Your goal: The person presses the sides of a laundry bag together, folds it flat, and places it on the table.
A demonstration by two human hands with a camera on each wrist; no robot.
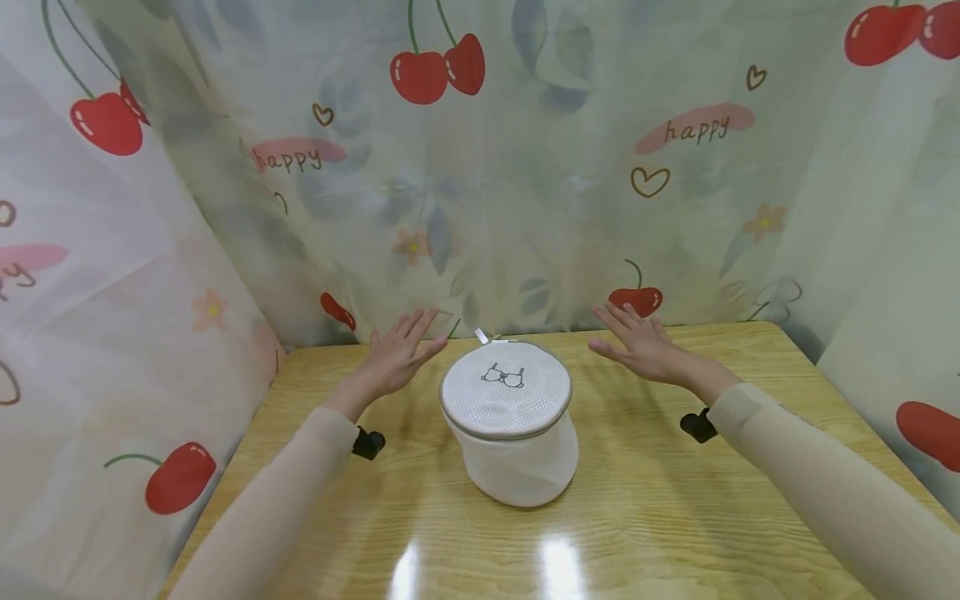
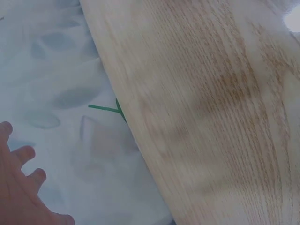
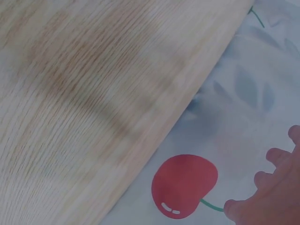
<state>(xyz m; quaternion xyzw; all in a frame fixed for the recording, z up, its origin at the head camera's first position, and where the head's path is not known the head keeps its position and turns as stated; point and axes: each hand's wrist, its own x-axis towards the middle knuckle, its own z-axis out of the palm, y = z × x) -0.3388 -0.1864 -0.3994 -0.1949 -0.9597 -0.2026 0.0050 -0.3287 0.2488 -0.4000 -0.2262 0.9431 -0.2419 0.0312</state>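
Note:
A white mesh laundry bag (image 1: 517,467) with a round lid, grey piping and a small bra drawing stands upright on the table in the head view. Its white pull tab (image 1: 481,336) sticks up at the back of the lid. To the left of the bag, my left hand (image 1: 395,357) hovers with fingers spread and holds nothing. On the other side, my right hand (image 1: 642,343) is likewise raised, fingers apart and nothing in it. Each wrist view shows only part of a hand, the left (image 2: 18,187) and the right (image 3: 272,187), beyond the table edge.
The wooden table (image 1: 645,517) has its far edge just behind the bag. A cherry-printed curtain (image 1: 510,208) hangs behind it and along both sides. Black wrist cameras (image 1: 368,443) sit under the cuffs of both beige sleeves.

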